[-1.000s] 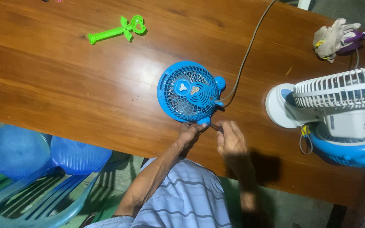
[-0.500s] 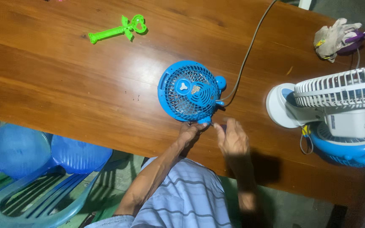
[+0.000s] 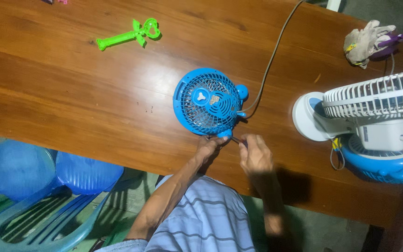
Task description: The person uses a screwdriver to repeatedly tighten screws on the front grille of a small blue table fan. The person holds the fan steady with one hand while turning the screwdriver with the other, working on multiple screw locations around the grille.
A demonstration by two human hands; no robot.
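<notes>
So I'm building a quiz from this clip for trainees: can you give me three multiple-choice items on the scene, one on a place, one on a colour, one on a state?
1. Where does the green toy wand lie?
A. On the wooden table, far left of the fan
B. On a chair
C. Under the white fan

2. What colour is the small fan by the hands?
A. White
B. Blue
C. Green

3. How does the small fan rest?
A. Upright on its base
B. Hanging off the table edge
C. Flat, with its grille facing up

Answers:
1 A: the wand sits on bare wood, well apart from the fan.
2 B: its grille and body are blue.
3 C: the round grille faces the camera, while the left hand and right hand work at its near edge, the right holding a thin tool.
</notes>
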